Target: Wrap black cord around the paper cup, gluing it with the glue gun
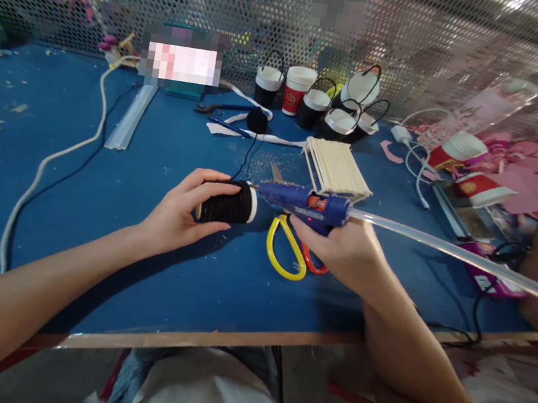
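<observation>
My left hand (181,212) is closed around a paper cup wrapped in black yarn (228,204), which lies on its side near the middle of the blue table (97,203), its white rim toward the right. My right hand (343,246) grips the blue glue gun (306,204), with the nozzle touching the rim of this cup; a long clear glue stick (444,249) comes out of the back of the gun toward the right edge. The wrapping looks to me almost complete, only the rim is still white. Toward the far edge stand several finished cups with black handles (343,108), so I judge this one still needs its handle. Yellow scissors (284,251) lie just under the gun, and a stack of wooden sticks (337,168) lies behind it.
</observation>
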A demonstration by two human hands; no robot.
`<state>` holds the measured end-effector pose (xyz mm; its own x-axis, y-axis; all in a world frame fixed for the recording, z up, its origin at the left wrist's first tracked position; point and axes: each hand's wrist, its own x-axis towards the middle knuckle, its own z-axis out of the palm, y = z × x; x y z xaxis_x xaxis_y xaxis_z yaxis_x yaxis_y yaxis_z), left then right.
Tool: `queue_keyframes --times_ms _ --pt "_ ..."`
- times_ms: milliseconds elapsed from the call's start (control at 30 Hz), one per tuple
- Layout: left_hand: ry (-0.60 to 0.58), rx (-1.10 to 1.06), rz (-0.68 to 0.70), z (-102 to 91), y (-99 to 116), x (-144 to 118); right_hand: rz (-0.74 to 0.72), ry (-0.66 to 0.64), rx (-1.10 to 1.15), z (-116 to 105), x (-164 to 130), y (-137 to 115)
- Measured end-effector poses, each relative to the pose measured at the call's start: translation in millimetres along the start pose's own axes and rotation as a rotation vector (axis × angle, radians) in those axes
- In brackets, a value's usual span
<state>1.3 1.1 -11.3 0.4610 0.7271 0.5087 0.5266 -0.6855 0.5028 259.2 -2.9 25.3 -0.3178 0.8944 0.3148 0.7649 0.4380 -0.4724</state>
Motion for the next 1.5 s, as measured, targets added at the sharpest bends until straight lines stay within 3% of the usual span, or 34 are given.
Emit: queue_keyframes --times_ms 133,267,367,433,533,600,700,900,1000,1100,1167,1233,1367,1433,1500 --pt "-0.004 -0.002 0.011 -0.6 -0.3 0.5 0.128 -0.013 0.199 -4.5 5.3 -7.4" --pt "0.089 -0.097 -0.095 1.9 -6.1 0.8 0.308 -0.092 0.404 -13.3 11.8 -8.7" --pt "0.124 -0.184 -0.22 4.6 -10.2 0.4 0.287 0.042 0.472 -17.5 18.5 4.5" --pt "0.123 -0.203 -0.243 5.0 -10.0 0.3 0.29 0.174 0.387 -19.1 25.1 17.9" --pt "0.114 -0.186 -0.231 3.3 -5.5 0.7 0.369 0.299 0.067 -20.9 36.6 37.9" --pt "0.113 -0.171 -0.212 1.6 -1.8 1.0 0.416 0.305 -0.147 -21.6 43.6 49.1" --pt "0.116 -0.161 -0.168 0.0 1.6 1.0 0.461 0.321 -0.271 -20.5 50.7 62.0" --pt "0.097 -0.152 -0.14 -0.3 2.1 1.2 0.52 0.147 -0.434 -14.1 52.9 73.1" --pt "0.094 -0.155 -0.095 -1.0 2.9 1.4 0.438 0.262 -0.502 -13.8 49.1 63.5" --pt "0.059 -0.16 -0.021 -2.0 5.3 0.6 0.196 0.377 -0.378 -13.7 43.8 37.5" --pt "0.01 -0.138 0.024 -2.7 7.8 -0.4 0.079 0.221 -0.13 -10.3 41.1 14.9" --pt "-0.041 -0.108 0.072 -3.1 10.5 -1.4 0.04 -0.044 0.152 -2.7 40.2 -5.8" --pt "-0.113 -0.084 0.164 -2.8 14.1 -2.6 0.092 -0.41 0.565 19.3 42.5 -29.3" --pt "-0.137 -0.092 0.189 -2.5 14.5 -2.6 0.104 -0.461 0.748 28.6 43.7 -32.7" --pt "-0.144 -0.111 0.18 -2.3 14.1 -2.5 0.104 -0.428 0.894 34.6 43.7 -32.5"
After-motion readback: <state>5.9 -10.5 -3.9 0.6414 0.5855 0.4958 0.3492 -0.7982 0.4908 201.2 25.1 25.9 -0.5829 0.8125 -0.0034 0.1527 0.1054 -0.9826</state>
